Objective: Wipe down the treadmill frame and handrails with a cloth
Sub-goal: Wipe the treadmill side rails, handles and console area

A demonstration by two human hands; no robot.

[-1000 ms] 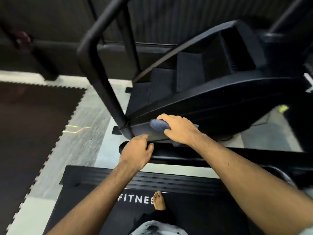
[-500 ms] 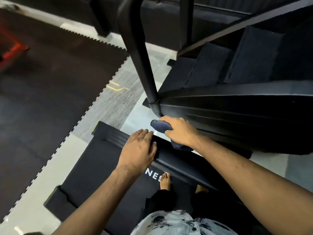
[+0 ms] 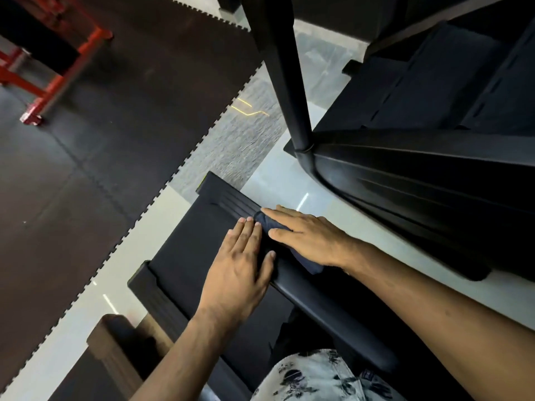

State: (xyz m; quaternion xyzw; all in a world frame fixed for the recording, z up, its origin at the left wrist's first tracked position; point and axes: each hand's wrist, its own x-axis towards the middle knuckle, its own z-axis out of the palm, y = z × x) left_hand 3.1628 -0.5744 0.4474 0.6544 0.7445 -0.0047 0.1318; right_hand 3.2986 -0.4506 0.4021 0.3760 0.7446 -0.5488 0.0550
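Note:
A dark blue cloth (image 3: 267,222) lies on the treadmill's black side rail (image 3: 318,302), near the ribbed end of the rail. My right hand (image 3: 307,238) presses flat on the cloth with straight fingers and covers most of it; one corner of the cloth sticks out under my wrist. My left hand (image 3: 240,264) rests flat beside it, fingers straight, partly on the rail and partly on the black treadmill deck (image 3: 188,247). The fingertips of both hands nearly touch.
A black stair machine (image 3: 419,175) with a thick upright post (image 3: 285,82) stands close on the right. A dark rubber mat (image 3: 115,140) and a red metal frame (image 3: 58,68) lie at the left. A brown wooden piece (image 3: 110,351) is at bottom left.
The view swung left and down. My right hand slid the cloth along the treadmill's side rail towards its ribbed end and flattened out. My left hand followed and laid itself flat.

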